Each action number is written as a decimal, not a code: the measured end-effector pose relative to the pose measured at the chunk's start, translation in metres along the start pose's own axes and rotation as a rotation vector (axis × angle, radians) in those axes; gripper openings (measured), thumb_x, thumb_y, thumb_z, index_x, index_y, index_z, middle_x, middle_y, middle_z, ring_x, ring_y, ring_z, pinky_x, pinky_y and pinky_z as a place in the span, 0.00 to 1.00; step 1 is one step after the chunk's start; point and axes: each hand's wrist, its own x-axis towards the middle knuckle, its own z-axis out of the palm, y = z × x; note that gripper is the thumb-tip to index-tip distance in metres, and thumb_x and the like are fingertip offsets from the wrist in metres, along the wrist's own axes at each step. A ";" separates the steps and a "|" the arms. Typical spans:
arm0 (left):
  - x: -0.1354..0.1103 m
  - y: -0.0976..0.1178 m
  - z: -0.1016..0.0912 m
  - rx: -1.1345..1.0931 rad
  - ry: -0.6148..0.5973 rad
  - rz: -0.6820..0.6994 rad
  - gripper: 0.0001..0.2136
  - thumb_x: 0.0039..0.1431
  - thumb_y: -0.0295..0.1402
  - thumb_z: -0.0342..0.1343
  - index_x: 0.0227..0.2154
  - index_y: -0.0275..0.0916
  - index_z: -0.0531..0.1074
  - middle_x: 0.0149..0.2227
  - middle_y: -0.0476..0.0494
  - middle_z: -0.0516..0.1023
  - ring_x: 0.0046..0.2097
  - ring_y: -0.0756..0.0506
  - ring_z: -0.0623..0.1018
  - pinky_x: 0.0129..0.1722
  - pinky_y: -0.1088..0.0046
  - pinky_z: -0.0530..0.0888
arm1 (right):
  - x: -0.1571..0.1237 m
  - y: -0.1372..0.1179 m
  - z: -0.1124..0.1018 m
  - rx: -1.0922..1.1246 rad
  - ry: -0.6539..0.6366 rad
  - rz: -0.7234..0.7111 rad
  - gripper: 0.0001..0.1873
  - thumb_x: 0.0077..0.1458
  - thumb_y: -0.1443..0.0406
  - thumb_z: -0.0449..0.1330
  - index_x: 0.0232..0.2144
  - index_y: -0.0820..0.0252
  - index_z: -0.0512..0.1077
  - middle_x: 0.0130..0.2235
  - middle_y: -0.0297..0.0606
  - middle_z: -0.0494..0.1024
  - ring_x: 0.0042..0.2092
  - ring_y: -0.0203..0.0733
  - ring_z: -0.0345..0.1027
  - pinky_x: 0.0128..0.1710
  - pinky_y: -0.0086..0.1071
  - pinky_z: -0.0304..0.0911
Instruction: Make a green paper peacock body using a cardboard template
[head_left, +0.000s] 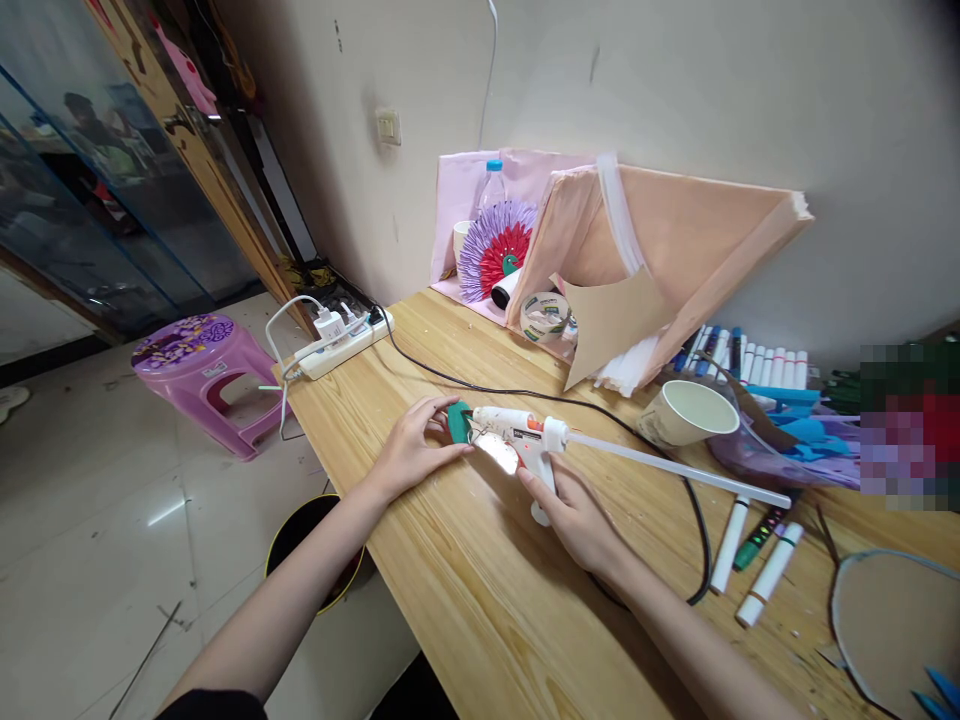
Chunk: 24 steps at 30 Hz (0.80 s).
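Observation:
My right hand [574,505] is closed round the handle of a white hot glue gun [536,440]. A long translucent glue stick [675,468] juts out of its back end toward the right. Between the fingers and thumb of my left hand [416,445] is a small green piece [457,422], whose exact kind I cannot make out. The gun's nozzle points left and meets or nearly meets this piece; whether they touch is unclear. Both hands are just above the wooden table [480,570], near its left edge.
A black cord [487,388] crosses the table from a power strip [349,345]. To the right stand a paper cup [690,410] and several markers [770,575]. Tape [545,316], cardboard [619,315] and a purple-red paper decoration [499,250] are behind. A bin [300,535] and pink stool [214,380] stand left.

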 end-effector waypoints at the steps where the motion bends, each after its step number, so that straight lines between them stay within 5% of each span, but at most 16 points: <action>1: 0.000 0.000 0.000 -0.002 -0.001 0.002 0.27 0.46 0.38 0.65 0.51 0.41 0.66 0.45 0.42 0.71 0.39 0.47 0.76 0.40 0.65 0.78 | 0.000 0.000 0.000 0.000 0.005 -0.002 0.15 0.59 0.56 0.48 0.29 0.60 0.68 0.29 0.34 0.72 0.32 0.41 0.65 0.32 0.31 0.61; 24: -0.001 -0.002 -0.001 0.005 0.028 -0.012 0.28 0.45 0.39 0.65 0.50 0.40 0.66 0.45 0.41 0.72 0.40 0.46 0.75 0.41 0.66 0.76 | 0.000 0.000 0.000 0.094 -0.004 0.027 0.16 0.59 0.56 0.50 0.36 0.61 0.70 0.35 0.37 0.75 0.38 0.42 0.68 0.39 0.31 0.61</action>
